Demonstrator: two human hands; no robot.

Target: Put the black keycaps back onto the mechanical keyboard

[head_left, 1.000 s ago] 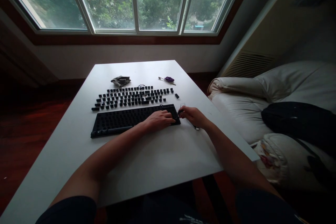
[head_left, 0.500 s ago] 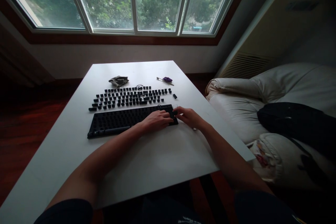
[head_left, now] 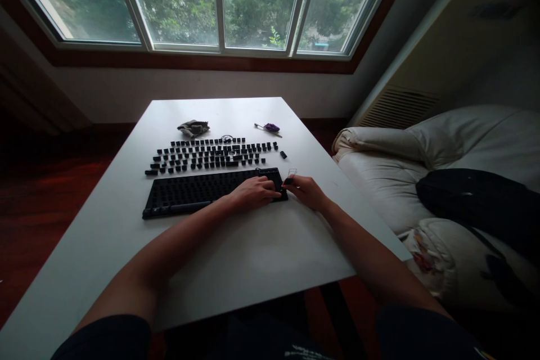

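A black keyboard (head_left: 189, 190) with most of its keycaps off lies on the white table. My left hand (head_left: 254, 190) rests over its right part, fingers stretched out and lying on it. Just off the keyboard's right end, my right hand (head_left: 306, 188) is closed in a pinch on a small wire keycap puller (head_left: 292, 172), whose thin wire loops point up and away. A dark piece shows at the fingertips; whether it is the puller's body or a keycap is hard to tell. Behind the keyboard, loose black keycaps (head_left: 206, 158) stand in rows.
At the back of the table (head_left: 236, 259) lie a crumpled grey-green cloth (head_left: 193, 128) and a purple item (head_left: 271, 127) beside a thin brush-like stick. One keycap (head_left: 283, 154) sits apart on the right. A pale sofa (head_left: 375, 174) with a black bag (head_left: 472, 197) stands to the right.
My right hand has lifted slightly away from the keyboard's right end, with the keycap puller's wires now showing more clearly. My left hand stays on the keyboard. The view has shifted a little.
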